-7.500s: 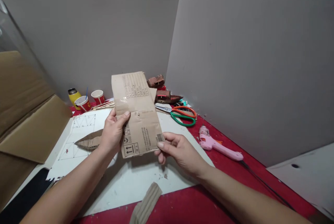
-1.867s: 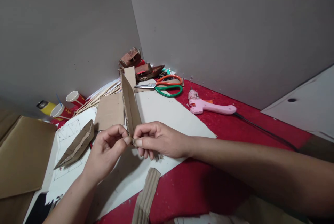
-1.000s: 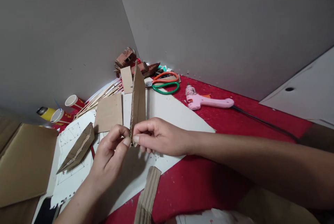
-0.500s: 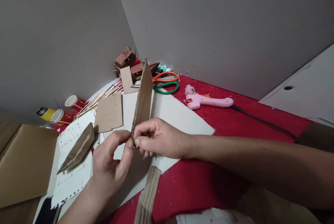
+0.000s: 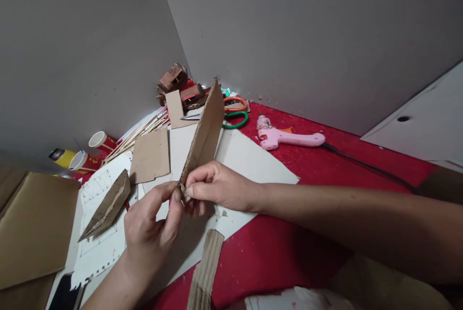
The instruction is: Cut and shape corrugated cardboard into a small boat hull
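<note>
A long piece of cardboard (image 5: 207,129) stands on edge between my hands, its far end tilted up and to the right. My left hand (image 5: 154,218) pinches its near end between thumb and forefinger. At the same end, my right hand (image 5: 217,187) is closed, thumb against forefinger, on the cardboard's right face. The exact spot under the fingertips is partly hidden. Beneath lies a white sheet (image 5: 249,160) with small scraps on it. Left of my left hand, a folded cardboard piece (image 5: 108,206) rests on a paper with drawn lines (image 5: 96,189).
Orange-and-green scissors (image 5: 236,120) lie behind the cardboard. A pink glue gun (image 5: 289,137) with a black cord is at right on the red tabletop (image 5: 347,175). Flat cardboard (image 5: 151,155), wooden sticks (image 5: 139,131), paper cups (image 5: 103,142) and a cardboard strip (image 5: 206,271) lie around.
The cardboard's far end has swung to the right, covering more of the scissors' handles. Both hands have shifted slightly left, still at its near end.
</note>
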